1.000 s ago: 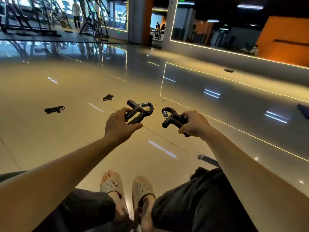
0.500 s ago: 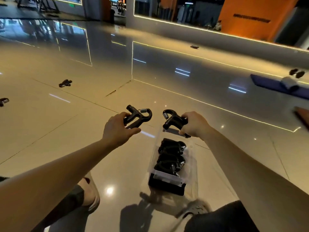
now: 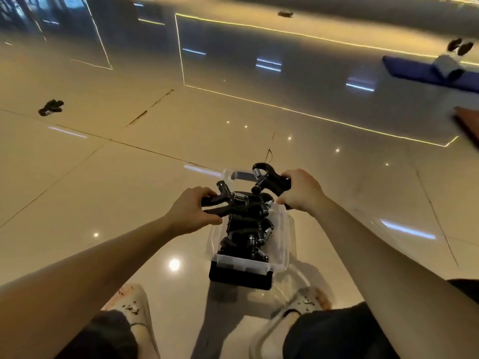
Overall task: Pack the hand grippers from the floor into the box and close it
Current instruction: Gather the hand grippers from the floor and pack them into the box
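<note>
A clear plastic box (image 3: pixel 282 244) with a black latch (image 3: pixel 239 277) stands open on the floor between my feet, with several black hand grippers (image 3: pixel 246 234) piled inside. My left hand (image 3: pixel 193 211) is shut on a black hand gripper (image 3: pixel 228 202) held low over the box's far left part, touching the pile. My right hand (image 3: pixel 300 190) is shut on another black hand gripper (image 3: pixel 269 178) held just above the box's far end. One more hand gripper (image 3: pixel 51 107) lies on the floor far left, and a further one (image 3: pixel 285 14) lies far away at the top.
Glossy beige floor tiles surround the box. My sandalled feet (image 3: pixel 129 307) (image 3: pixel 308 303) flank it. A blue mat (image 3: pixel 425 69) with a white roll lies at the far right, and an orange-brown edge (image 3: pixel 466 125) shows at the right border.
The view has tilted down and turned right, bringing the box beneath my hands. Both hands have lowered their grippers to the box; the left one now touches the pile.
</note>
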`<state>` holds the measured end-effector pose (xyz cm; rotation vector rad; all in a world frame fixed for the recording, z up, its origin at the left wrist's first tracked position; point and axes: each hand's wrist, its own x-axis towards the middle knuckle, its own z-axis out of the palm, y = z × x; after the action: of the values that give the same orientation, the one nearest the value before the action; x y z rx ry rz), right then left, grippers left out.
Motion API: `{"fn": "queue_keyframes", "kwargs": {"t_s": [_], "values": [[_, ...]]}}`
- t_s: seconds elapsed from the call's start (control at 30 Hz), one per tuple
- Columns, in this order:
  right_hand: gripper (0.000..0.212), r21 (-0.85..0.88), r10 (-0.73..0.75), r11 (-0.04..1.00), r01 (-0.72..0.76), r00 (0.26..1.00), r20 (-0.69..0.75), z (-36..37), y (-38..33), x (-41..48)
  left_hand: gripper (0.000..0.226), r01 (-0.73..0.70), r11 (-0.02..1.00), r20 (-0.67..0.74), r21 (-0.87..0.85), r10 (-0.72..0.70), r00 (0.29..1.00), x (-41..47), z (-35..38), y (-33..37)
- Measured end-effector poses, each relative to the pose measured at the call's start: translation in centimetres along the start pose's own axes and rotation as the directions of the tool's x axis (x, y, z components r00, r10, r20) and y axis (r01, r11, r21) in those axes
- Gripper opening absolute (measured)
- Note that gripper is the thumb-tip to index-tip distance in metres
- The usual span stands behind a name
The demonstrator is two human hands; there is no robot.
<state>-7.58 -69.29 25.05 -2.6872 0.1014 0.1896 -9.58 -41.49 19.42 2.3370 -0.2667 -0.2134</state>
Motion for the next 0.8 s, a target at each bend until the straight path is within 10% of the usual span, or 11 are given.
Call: {"fn": "queue_keyframes", "kwargs": {"t_s": [0.47,0.8], "values": [[0.066,0.094,0.064,0.993,-0.068,0.997,0.043,2.8,6.1,4.1,0.073,-0.287,0.900,0.341,0.327,0.171,0.924,3.9,8.9,-2.3],[0.066,0.139,0.073,0.987,-0.083,0.995,0.073,3.4,8.8,4.5,0.080,-0.266,0.870,0.464,0.415,0.049,0.884,5.0,11.4,-3.3]]}}
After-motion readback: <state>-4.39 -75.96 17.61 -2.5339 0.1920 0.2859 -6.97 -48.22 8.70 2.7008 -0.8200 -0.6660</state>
